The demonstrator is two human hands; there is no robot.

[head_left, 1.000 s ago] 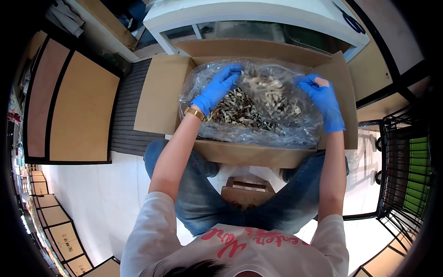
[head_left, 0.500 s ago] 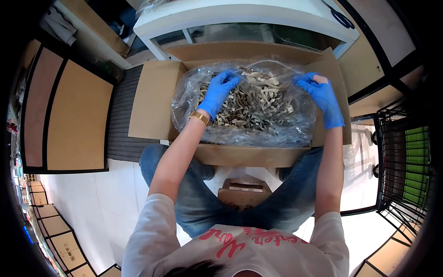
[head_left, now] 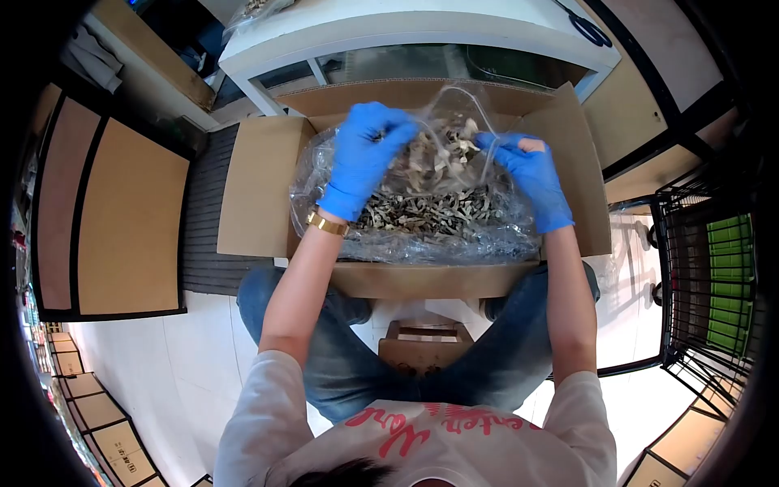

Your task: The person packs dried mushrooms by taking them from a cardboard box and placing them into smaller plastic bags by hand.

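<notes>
Two blue-gloved hands. Left hand (head_left: 363, 150) pinches left edge of one clear bag (head_left: 438, 162); right hand (head_left: 529, 172) pinches its right edge, fingers narrow. Bag hangs between both grips, pale dried pieces inside, too many to count. Below grips: dark dried strips (head_left: 454, 213), uncounted, in one plastic liner (head_left: 414, 248), inside one cardboard box (head_left: 398, 280). Pink lettering on shirt (head_left: 479, 446) partly readable, seemingly "enter". Beyond right grip: one pair of scissors (head_left: 591, 32) on white table (head_left: 365, 34).
</notes>
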